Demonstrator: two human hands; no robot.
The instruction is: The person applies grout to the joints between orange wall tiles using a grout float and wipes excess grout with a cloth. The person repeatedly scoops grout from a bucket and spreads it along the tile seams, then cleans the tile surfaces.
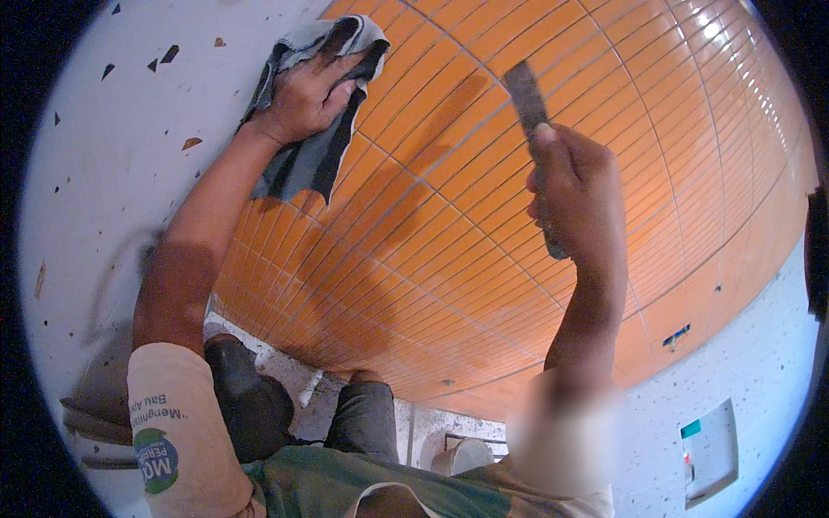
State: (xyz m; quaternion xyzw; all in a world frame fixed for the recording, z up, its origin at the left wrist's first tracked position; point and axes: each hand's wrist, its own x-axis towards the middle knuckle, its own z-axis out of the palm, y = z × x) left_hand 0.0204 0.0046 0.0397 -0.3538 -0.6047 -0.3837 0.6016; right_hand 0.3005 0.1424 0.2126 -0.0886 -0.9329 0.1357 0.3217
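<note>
My left hand [306, 99] grips a grey and black cloth [298, 173] against the upper left part of an orange tiled wall [440, 216], beside where it meets the white speckled surface. My right hand [574, 186] is closed round a long, flat, dark grey metal blade [527, 91], its thumb along the face and its upper end angled up to the left over the tiles. Thin grout lines cross the tiles, and shadows fall between my two hands.
A white speckled wall [104, 190] runs along the left. A pale container [460, 459] sits below by my legs [363, 423]. At lower right are a recessed box [708, 453] in a white surface and a small blue fitting [676, 335] in the tiles.
</note>
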